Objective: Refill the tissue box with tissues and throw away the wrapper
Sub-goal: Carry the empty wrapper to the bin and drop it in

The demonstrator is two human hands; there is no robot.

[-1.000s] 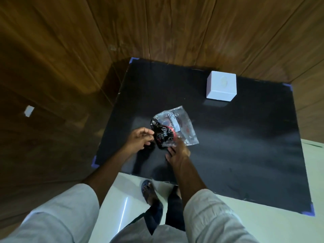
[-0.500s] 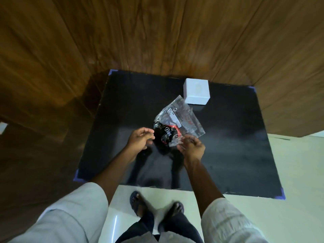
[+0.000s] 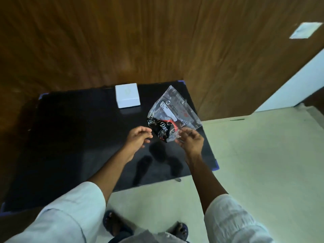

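Observation:
A clear plastic wrapper (image 3: 172,114) with a white label and black-and-red print hangs in the air above the right side of the black table (image 3: 73,141). My right hand (image 3: 190,140) pinches its lower right corner. My left hand (image 3: 138,137) hovers just left of the wrapper with curled fingers that hold nothing; whether it touches the plastic I cannot tell. A white square tissue box (image 3: 127,95) stands at the far edge of the table, closed side up, apart from both hands.
Wood-panelled walls (image 3: 157,41) rise behind and to the left of the table. Pale floor tiles (image 3: 263,163) spread to the right and below. My sandalled feet (image 3: 115,227) stand at the table's near edge. Blue tape marks the table corners.
The wrapper has been lifted off the table and carried to the right in my right hand. My view has swung right, so the tissue box now sits left of the wrapper.

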